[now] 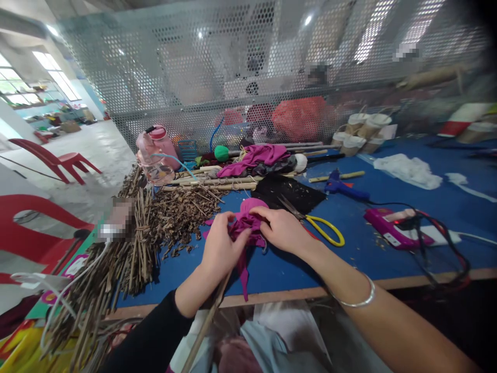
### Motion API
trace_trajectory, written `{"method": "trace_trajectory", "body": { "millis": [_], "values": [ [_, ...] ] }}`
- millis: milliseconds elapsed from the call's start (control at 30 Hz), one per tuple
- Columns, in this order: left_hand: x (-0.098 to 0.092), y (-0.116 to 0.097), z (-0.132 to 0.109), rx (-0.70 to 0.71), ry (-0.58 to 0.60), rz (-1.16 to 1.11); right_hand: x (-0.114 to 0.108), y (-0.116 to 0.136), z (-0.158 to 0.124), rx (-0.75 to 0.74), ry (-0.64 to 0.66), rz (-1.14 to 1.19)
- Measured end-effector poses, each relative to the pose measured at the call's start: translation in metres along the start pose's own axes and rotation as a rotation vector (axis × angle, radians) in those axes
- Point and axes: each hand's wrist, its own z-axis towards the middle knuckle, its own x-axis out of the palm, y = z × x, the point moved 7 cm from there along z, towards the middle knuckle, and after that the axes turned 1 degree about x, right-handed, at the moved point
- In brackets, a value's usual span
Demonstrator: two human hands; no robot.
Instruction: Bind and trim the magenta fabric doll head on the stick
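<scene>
Both my hands work a piece of magenta cloth (248, 220) above the near part of the blue table (295, 264). My left hand (220, 247) pinches the cloth from the left, fingers closed on it. My right hand (280, 227) grips it from the right, thumb pressing into the folds. A strip of the cloth hangs down past the table's edge. A thin wooden stick (205, 324) runs from under my left hand toward my lap. A silver bangle (359, 300) circles my right wrist.
Yellow-handled scissors (322, 228) lie just right of my hands. A blue glue gun (344, 189), a pink device with cables (399, 230), white stuffing (407, 170), black cloth (289, 194), and a pile of dry twigs (147, 228) surround them. Red chairs (58, 160) stand left.
</scene>
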Motion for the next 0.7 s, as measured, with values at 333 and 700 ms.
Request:
{"method": "trace_trajectory", "body": {
  "millis": [333, 700],
  "values": [
    [0.009, -0.023, -0.029, -0.065, 0.518, 0.357, -0.027, -0.006, -0.024, 0.011, -0.016, -0.015],
    [-0.008, -0.078, 0.018, 0.652, 0.702, 0.720, -0.061, -0.016, -0.069, 0.160, -0.114, -0.047]
  ]
}}
